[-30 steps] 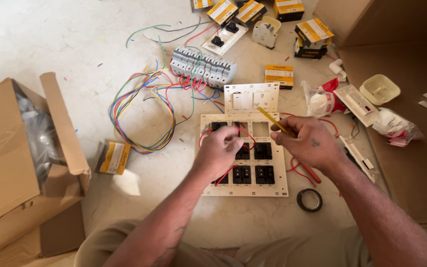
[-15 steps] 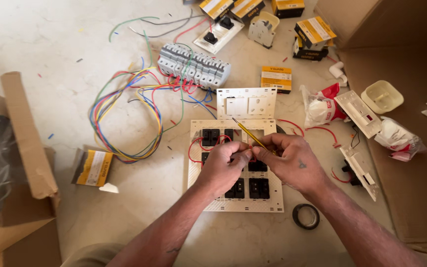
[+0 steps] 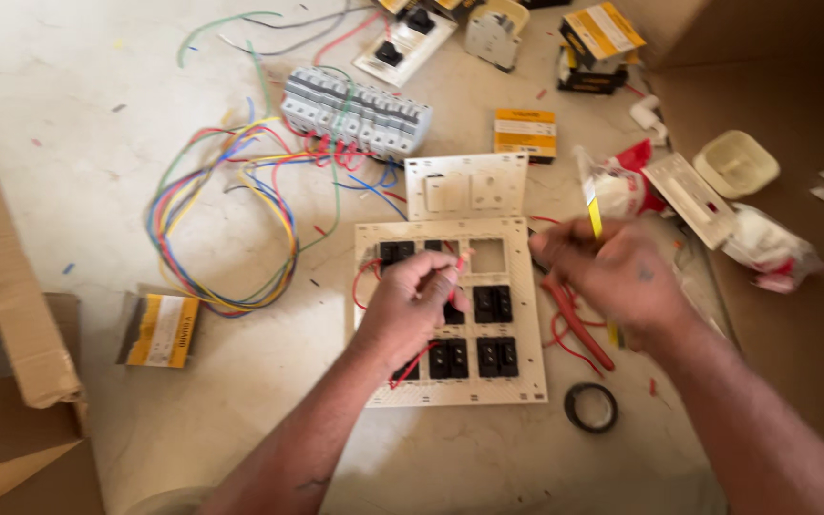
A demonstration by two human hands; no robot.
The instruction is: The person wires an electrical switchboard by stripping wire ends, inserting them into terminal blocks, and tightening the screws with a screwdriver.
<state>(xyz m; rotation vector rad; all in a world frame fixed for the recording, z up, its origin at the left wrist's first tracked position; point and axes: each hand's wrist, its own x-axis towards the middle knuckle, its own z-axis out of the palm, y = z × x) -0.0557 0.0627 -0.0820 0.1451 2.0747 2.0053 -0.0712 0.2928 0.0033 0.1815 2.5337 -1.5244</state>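
The left hand [image 3: 410, 303] rests over the middle of a cream switch plate [image 3: 445, 310] lying face-down on the floor, its fingers closed in a pinch on a thin red wire [image 3: 458, 265] that rises from the back of the plate. The right hand [image 3: 612, 277], just off the plate's right edge, is curled shut around a yellow-handled screwdriver [image 3: 594, 217] — the frame is blurred there, so the tip cannot be made out.

As far as the plate shows, the work is partway along. Black switch modules [image 3: 493, 303] sit in most of the openings beside and below the left hand, and red wire loops already run between some of them; one opening above and to the right of that hand is empty. Whether each terminal is tightened cannot be told.

Beyond the left hand's fingertips lies a smaller white switch plate [image 3: 467, 186], and further out a grey row of circuit breakers [image 3: 357, 113] with a tangle of coloured wires [image 3: 216, 219] trailing off to the hand's left. Below the right hand sits a roll of black tape [image 3: 591, 407] — and red-handled pliers [image 3: 579, 324] lie under its wrist.
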